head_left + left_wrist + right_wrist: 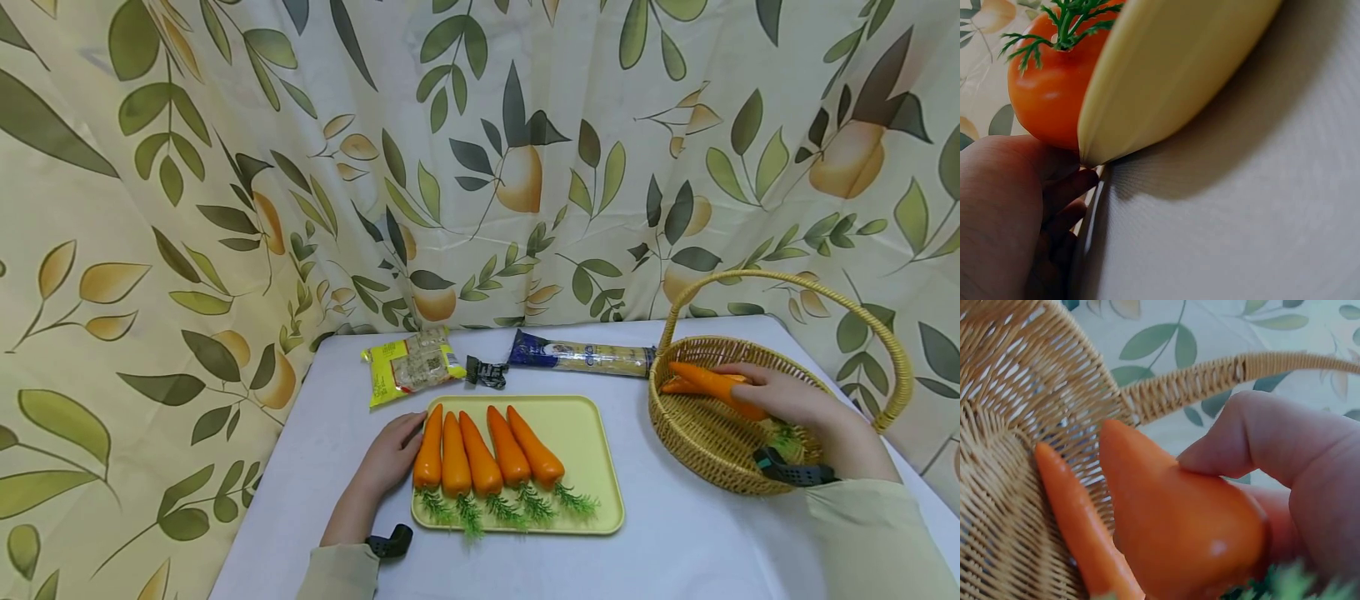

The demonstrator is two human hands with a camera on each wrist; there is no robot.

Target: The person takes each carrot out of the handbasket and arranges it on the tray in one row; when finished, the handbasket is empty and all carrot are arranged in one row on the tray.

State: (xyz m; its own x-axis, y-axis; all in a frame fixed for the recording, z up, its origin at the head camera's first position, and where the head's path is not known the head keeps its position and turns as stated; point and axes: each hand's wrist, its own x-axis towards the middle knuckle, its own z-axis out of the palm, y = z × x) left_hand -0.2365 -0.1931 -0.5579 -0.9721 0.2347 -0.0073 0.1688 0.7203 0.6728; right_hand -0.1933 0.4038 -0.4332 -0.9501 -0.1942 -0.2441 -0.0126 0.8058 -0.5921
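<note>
My left hand is at the left rim of a pale yellow tray. The left wrist view shows the thumb over the rim, fingers curled just outside it. On the tray, several orange carrots with green tops lie in a row, tips away from me. My right hand reaches into a wicker basket and grips a carrot, its thumb pressed on the thick end. A second carrot lies beneath it against the woven wall.
Behind the tray lie a yellow packet, a small black wrapped item and a long blue-ended noodle pack, which reaches the basket. The basket's tall handle arches over the right hand. A leaf-patterned curtain hangs behind the white table.
</note>
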